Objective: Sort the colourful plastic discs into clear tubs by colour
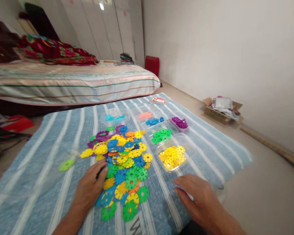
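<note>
A loose pile of notched plastic flower discs [122, 156] in yellow, blue, green, purple and orange lies on the striped cloth. At its left edge is my left hand [91, 182], fingers curled and thumb close to them. A dark patch shows between thumb and fingers; I cannot make out whether it is a disc or shadow. My right hand [198, 195] hovers over the cloth, thumb and fingers apart and nothing between them. Ahead of it, a clear tray [171, 169] holds yellow discs [172, 156]. Green discs [161, 135] fill another tray behind.
Farther back are trays with blue discs [153, 121], purple discs [179, 122], orange pieces [145, 115] and light blue pieces [115, 117]. One lime disc [67, 164] lies left of the pile. A bed [75, 83] stands beyond, with a cardboard box [217, 115] on the floor at right.
</note>
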Action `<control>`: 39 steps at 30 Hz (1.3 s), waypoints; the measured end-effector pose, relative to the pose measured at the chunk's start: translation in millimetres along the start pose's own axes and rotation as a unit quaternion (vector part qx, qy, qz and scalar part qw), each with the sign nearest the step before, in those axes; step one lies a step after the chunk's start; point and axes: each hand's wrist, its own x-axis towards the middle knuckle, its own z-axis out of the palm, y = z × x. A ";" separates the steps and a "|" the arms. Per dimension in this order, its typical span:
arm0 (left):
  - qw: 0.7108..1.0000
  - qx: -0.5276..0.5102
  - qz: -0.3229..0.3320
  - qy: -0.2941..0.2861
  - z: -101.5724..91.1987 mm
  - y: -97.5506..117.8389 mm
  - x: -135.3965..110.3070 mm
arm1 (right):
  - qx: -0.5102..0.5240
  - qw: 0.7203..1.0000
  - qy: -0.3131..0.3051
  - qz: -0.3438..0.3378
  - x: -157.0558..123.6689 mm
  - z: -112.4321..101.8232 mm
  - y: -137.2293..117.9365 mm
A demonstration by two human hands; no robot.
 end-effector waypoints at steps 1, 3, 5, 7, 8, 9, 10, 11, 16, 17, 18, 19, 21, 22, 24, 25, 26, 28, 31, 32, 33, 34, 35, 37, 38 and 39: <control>1.000 -0.002 0.003 0.006 0.0 1.4 -1.4 | 0.000 1.000 -0.016 -0.018 4.2 6.6 -6.4; 1.000 -0.004 0.010 0.014 0.8 3.1 -4.0 | 0.000 0.997 -0.064 -0.046 11.3 23.2 -18.8; 1.000 -0.007 0.013 0.018 1.8 3.8 -6.6 | -0.017 0.993 -0.100 -0.061 16.7 43.0 -27.8; 1.000 -0.011 0.010 0.017 2.7 4.2 -8.6 | -0.048 0.992 -0.103 -0.057 21.9 63.0 -32.2; 1.000 -0.011 0.009 0.015 3.0 4.4 -9.4 | -0.065 0.992 -0.098 -0.047 24.9 71.9 -33.0; 1.000 -0.011 0.009 0.013 3.2 4.6 -10.0 | -0.081 0.992 -0.092 -0.035 28.5 79.7 -33.3; 1.000 -0.011 0.010 0.011 3.3 4.7 -10.4 | -0.095 0.991 -0.090 -0.022 32.8 86.2 -33.5; 1.000 -0.011 0.011 0.009 3.5 4.6 -10.6 | -0.108 0.990 -0.090 -0.009 37.9 91.5 -33.8; 1.000 -0.008 0.018 0.015 4.9 -0.3 -9.5 | -0.160 0.980 -0.112 0.046 66.7 104.2 -38.1; 1.000 -0.008 0.021 0.018 5.3 -1.9 -9.2 | -0.162 0.979 -0.115 0.051 71.4 105.1 -38.6; 0.999 -0.009 0.026 0.020 5.7 -3.5 -8.9 | -0.161 0.978 -0.120 0.054 75.2 105.6 -38.7; 0.999 -0.010 0.030 0.021 6.0 -5.0 -8.8 | -0.157 0.978 -0.126 0.056 78.1 105.9 -38.3; 0.999 -0.011 0.036 0.025 6.8 -7.3 -8.7 | -0.146 0.978 -0.138 0.060 80.2 105.7 -36.7; 0.999 -0.011 0.038 0.027 7.2 -8.1 -8.8 | -0.141 0.978 -0.140 0.059 79.5 105.5 -35.7; 0.999 -0.009 0.040 0.031 8.1 -9.3 -9.2 | -0.131 0.981 -0.134 0.049 75.5 104.8 -34.3; 0.999 -0.008 0.041 0.033 8.6 -9.6 -9.3 | -0.126 0.983 -0.125 0.038 73.0 103.8 -33.9; 0.998 -0.008 0.043 0.034 9.1 -9.8 -9.5 | -0.122 0.985 -0.115 0.026 70.8 102.0 -33.7; 0.998 -0.007 0.047 0.035 9.6 -9.6 -10.0 | -0.114 0.989 -0.091 0.002 70.2 94.5 -32.7; 0.998 -0.009 0.053 0.039 9.1 -7.9 -10.7 | -0.117 0.993 -0.020 -0.027 84.2 72.1 -25.8; 0.998 -0.010 0.054 0.039 8.6 -7.0 -11.1 | -0.125 0.992 0.017 -0.028 92.2 63.0 -21.8; 0.998 -0.011 0.055 0.040 8.1 -6.1 -11.5 | -0.137 0.989 0.058 -0.023 100.6 54.4 -17.6; 0.998 -0.012 0.055 0.041 7.6 -5.2 -12.0 | -0.153 0.983 0.096 -0.013 108.4 47.1 -13.5; 0.998 -0.013 0.056 0.041 7.3 -4.4 -12.5 | -0.163 0.978 0.127 -0.003 114.6 41.9 -10.4; 0.997 -0.015 0.057 0.041 7.4 -3.4 -13.6 | -0.155 0.977 0.144 -0.002 119.5 39.5 -9.2; 0.997 -0.016 0.056 0.041 7.9 -3.3 -14.1 | -0.134 0.983 0.124 -0.014 117.7 42.4 -11.7; 0.997 -0.016 0.056 0.041 8.4 -3.3 -14.6 | -0.107 0.990 0.088 -0.027 113.6 47.6 -16.0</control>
